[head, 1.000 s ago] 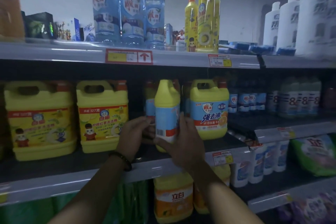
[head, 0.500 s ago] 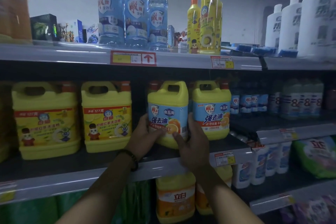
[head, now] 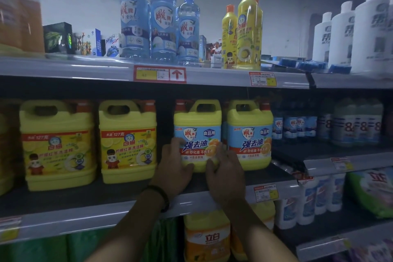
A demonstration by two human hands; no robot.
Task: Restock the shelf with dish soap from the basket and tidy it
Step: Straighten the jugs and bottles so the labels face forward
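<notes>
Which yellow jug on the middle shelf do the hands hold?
The left blue-labelled jug: the left hand and right hand hold its lower part. Its twin stands beside it, to the right.

Shop aisle, cleaning-goods section. Tiered metal shelving (head: pixel 63 69), with a red price tag with an up-arrow (head: pixel 160 74) clipped to a shelf edge. Above the tag: same-brand blue detergent bottles (head: pixel 162 23) in a row. Below it: yellow dish-soap jugs (head: pixel 127 144), duplicates side by side, labels outward. Right of it: another price label (head: pixel 263 79) and a line of white bottles (head: pixel 344 34).
</notes>
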